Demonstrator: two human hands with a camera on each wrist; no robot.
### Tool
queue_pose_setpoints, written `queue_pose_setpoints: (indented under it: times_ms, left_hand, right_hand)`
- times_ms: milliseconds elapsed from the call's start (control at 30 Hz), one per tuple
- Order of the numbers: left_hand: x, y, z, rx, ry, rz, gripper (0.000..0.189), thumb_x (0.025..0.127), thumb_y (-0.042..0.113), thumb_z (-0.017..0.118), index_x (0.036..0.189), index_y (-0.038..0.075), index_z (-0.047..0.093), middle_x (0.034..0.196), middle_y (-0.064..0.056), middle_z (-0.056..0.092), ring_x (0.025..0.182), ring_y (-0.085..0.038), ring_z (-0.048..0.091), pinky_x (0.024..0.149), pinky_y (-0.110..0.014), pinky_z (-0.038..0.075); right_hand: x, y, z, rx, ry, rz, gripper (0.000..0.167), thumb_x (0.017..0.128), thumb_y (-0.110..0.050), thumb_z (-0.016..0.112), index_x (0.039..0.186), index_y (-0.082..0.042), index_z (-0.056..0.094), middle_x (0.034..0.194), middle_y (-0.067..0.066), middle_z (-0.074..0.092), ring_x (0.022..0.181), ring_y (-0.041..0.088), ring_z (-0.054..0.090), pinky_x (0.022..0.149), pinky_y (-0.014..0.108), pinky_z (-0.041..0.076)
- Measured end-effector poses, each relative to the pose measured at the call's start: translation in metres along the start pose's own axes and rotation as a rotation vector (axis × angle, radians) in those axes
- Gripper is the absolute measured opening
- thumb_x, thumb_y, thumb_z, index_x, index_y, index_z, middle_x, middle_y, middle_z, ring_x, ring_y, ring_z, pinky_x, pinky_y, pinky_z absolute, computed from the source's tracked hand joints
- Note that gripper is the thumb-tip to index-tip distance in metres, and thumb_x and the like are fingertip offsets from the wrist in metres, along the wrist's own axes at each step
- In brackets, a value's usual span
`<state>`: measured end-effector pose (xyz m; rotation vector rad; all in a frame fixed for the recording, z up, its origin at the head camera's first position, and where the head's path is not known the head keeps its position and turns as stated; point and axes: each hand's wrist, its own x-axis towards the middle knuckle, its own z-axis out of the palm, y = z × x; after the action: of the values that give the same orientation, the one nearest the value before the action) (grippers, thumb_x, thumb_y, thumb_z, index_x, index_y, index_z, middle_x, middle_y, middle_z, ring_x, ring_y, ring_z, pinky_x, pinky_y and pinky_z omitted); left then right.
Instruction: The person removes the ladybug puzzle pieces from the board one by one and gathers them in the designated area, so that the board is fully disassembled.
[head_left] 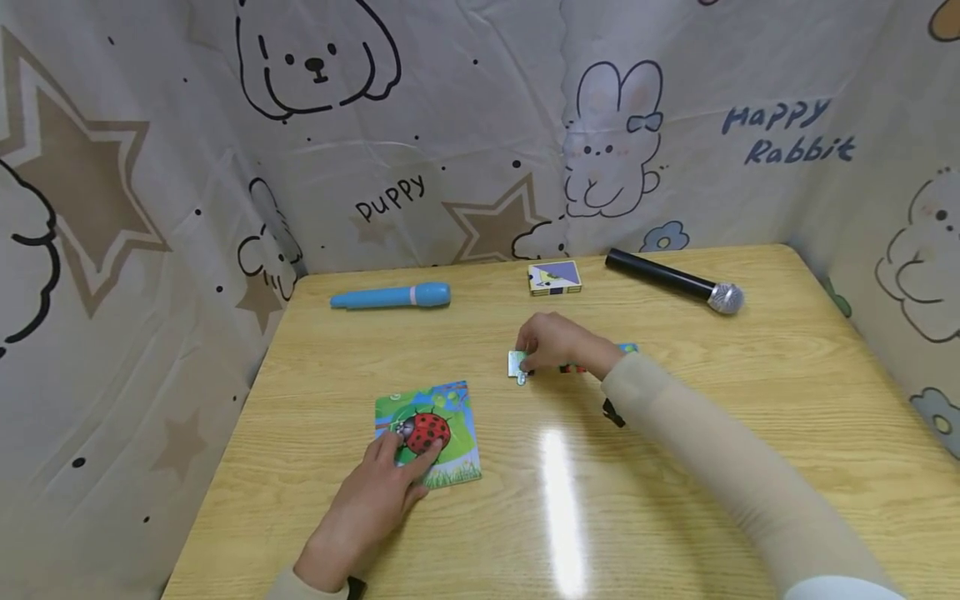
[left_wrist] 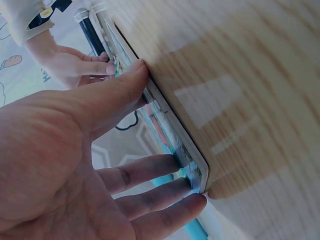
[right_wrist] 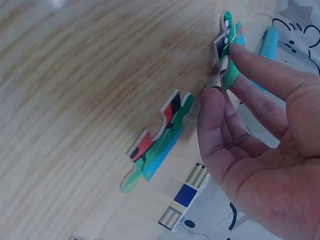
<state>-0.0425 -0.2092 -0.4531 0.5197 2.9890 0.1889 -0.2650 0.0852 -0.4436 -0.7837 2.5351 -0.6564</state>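
Resting on the ladybird picture board [head_left: 427,423], the left hand [head_left: 367,492] has its fingers loosely spread along the margin; to the right of the board, the right hand [head_left: 558,340] pinches a small jigsaw piece [right_wrist: 230,74] narrowly between thumb and index finger; whether this piece touches the wooden table [head_left: 337,358], I cannot tell; the left wrist view shows the board's thin side, hidden from the head view; the right wrist view shows a red, green and blue piece [right_wrist: 160,142], which the right hand and sleeve [head_left: 697,433] partly cover in the head view; farther back lie a blue rod [head_left: 390,296], a card box [head_left: 555,277] and a black microphone [head_left: 663,275]; the curtain [head_left: 480,108] reads "PUPPY" and "Happy Rabbit".
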Motion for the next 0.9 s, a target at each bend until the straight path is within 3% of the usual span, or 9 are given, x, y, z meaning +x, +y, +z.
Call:
queue_pose_setpoints:
  times_ms: [367, 467, 567, 667, 800, 900]
  left_hand:
    - [0.000, 0.001, 0.001, -0.001, 0.000, -0.001, 0.054, 0.096, 0.032, 0.077, 0.148, 0.034, 0.062, 0.127, -0.021, 0.054, 0.123, -0.036, 0.055, 0.083, -0.048, 0.063]
    - [0.000, 0.001, 0.003, 0.009, 0.018, 0.004, 0.054, 0.095, 0.031, 0.078, 0.147, 0.032, 0.064, 0.125, -0.020, 0.055, 0.119, -0.034, 0.056, 0.084, -0.048, 0.063]
    - [0.000, 0.001, 0.004, 0.017, 0.032, 0.016, 0.053, 0.096, 0.029, 0.078, 0.147, 0.029, 0.064, 0.124, -0.021, 0.055, 0.113, -0.032, 0.055, 0.092, -0.047, 0.060]
    - [0.000, 0.003, 0.003, 0.023, 0.024, 0.016, 0.054, 0.098, 0.030, 0.076, 0.149, 0.027, 0.062, 0.130, -0.024, 0.055, 0.121, -0.037, 0.056, 0.103, -0.052, 0.055]
    - [-0.002, 0.005, 0.004, 0.016, 0.002, -0.010, 0.054, 0.099, 0.031, 0.074, 0.151, 0.028, 0.059, 0.139, -0.027, 0.053, 0.135, -0.046, 0.052, 0.109, -0.059, 0.051]
    - [-0.002, 0.005, 0.006, -0.004, 0.004, -0.022, 0.054, 0.100, 0.031, 0.073, 0.151, 0.029, 0.059, 0.141, -0.027, 0.052, 0.137, -0.047, 0.049, 0.107, -0.061, 0.051]
  right_hand:
    - [0.004, -0.001, 0.007, -0.051, 0.029, -0.011, 0.013, 0.093, -0.012, 0.080, 0.105, -0.008, 0.077, 0.102, 0.010, 0.076, 0.095, 0.023, 0.070, 0.087, 0.040, 0.060]
    - [0.004, -0.008, 0.009, -0.108, 0.049, -0.031, 0.014, 0.092, -0.010, 0.080, 0.106, -0.008, 0.077, 0.103, 0.010, 0.075, 0.096, 0.024, 0.069, 0.094, 0.042, 0.059]
    - [0.004, -0.021, 0.012, -0.170, 0.083, -0.089, 0.016, 0.092, -0.009, 0.081, 0.107, -0.007, 0.077, 0.104, 0.010, 0.075, 0.099, 0.026, 0.067, 0.108, 0.047, 0.052]
    - [0.006, -0.037, 0.019, -0.188, 0.109, -0.162, 0.015, 0.091, -0.008, 0.079, 0.106, -0.005, 0.077, 0.104, 0.010, 0.075, 0.101, 0.027, 0.066, 0.116, 0.049, 0.045]
    - [0.004, -0.061, 0.033, -0.201, 0.095, -0.267, 0.014, 0.090, -0.007, 0.077, 0.104, -0.004, 0.078, 0.104, 0.010, 0.076, 0.102, 0.026, 0.069, 0.110, 0.046, 0.050]
    - [0.000, -0.081, 0.045, -0.207, 0.047, -0.324, 0.014, 0.091, -0.011, 0.079, 0.104, -0.005, 0.079, 0.107, 0.009, 0.076, 0.103, 0.025, 0.069, 0.102, 0.043, 0.055]
